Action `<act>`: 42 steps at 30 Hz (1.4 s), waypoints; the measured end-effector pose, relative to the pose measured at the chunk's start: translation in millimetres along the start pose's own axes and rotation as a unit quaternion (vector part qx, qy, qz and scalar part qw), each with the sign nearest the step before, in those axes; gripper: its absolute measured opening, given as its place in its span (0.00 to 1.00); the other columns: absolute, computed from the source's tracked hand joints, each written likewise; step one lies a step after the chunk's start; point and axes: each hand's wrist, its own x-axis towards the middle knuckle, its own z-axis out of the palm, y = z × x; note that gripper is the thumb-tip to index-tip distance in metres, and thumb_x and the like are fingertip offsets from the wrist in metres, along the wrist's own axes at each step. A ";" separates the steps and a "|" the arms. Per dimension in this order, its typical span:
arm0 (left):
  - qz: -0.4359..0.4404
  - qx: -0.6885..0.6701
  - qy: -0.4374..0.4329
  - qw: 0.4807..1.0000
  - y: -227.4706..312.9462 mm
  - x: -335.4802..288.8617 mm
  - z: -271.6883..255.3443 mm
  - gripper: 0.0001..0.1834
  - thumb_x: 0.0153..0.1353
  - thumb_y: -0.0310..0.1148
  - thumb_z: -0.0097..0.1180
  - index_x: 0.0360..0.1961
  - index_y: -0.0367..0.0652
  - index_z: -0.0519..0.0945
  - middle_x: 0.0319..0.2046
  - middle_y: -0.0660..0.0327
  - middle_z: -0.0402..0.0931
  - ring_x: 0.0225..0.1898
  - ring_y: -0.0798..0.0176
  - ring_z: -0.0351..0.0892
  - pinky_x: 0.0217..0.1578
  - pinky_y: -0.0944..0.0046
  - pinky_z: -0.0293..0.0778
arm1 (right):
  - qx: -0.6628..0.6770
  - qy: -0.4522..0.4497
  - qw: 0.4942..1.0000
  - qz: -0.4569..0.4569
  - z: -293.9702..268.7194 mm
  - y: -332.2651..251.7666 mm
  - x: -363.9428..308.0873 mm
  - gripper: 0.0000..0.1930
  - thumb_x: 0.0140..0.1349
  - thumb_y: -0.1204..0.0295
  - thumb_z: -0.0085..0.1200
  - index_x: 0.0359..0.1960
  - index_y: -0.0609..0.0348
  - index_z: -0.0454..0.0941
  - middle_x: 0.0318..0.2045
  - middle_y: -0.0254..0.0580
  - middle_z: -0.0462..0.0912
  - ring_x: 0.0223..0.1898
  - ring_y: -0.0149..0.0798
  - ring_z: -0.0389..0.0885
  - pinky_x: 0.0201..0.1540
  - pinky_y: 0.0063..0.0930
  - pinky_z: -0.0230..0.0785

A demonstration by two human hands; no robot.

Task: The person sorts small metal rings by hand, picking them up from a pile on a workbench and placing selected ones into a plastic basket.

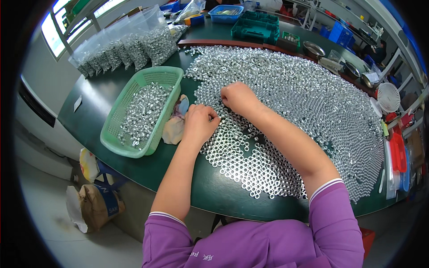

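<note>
Leftmost, beyond the green basket [109,125], we note clear plastic bags [152,44] filled with small silver pieces, lined up in a row on the dark counter [91,125], perhaps so they prop one another up. The basket itself sits close in, we judge for a short reach; its walls keep a heap of loose metal pieces [145,109] from rolling off. By the basket's right wall, a crumpled cloth [173,130], handily near the left hand [202,121]. That hand, just right of the basket, is partly closed, fingers bent, thumb near the index finger, at the edge of a silver spread [290,94] of ring-like pieces. We cannot tell whether one is pinched there. The right hand [239,97], farther right of the basket, is curled like a loose fist over the same spread; fingertips hidden, so we cannot tell what, if anything, it grasps. Rightward from the basket the spread covers much of the counter, many pieces hole-up, perhaps so each shows singly. Well right of the basket, a metal bowl [313,48] and, farthest, a red tray [397,152], both likely placed aside from the pieces.
</note>
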 end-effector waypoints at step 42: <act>0.067 0.032 0.117 0.990 -4.9 7.2 6.6 0.06 0.45 0.33 0.63 0.23 0.44 0.79 0.26 0.61 0.71 0.35 0.55 0.69 0.38 0.57 0.65 | 0.061 -0.024 0.994 -0.084 -17.2 17.0 -41.7 0.04 0.50 0.73 0.56 0.27 0.56 0.78 0.29 0.39 0.77 0.38 0.44 0.74 0.42 0.37 0.67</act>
